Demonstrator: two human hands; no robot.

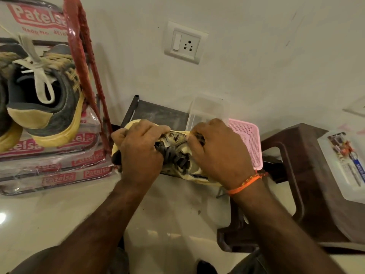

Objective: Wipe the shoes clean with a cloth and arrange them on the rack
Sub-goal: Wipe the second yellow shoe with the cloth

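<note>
A cream sneaker (178, 144) with dark laces lies across the low dark rack shelf (158, 113) by the wall. My left hand (139, 149) grips its left end, fingers curled over the top. My right hand (218, 153), with an orange thread on the wrist, grips the other end over the laces. At the left, a dark grey sneaker (47, 99) with a tan sole and white laces sits on stacked plastic packages. I see no cloth in view.
A red rack post (83, 56) rises at the left. Behind the shoe stand a clear plastic box (209, 109) and a pink mesh basket (248, 141). A brown plastic stool (300, 175) holds a clear container (345, 167) at the right. A wall socket (185, 43) is above.
</note>
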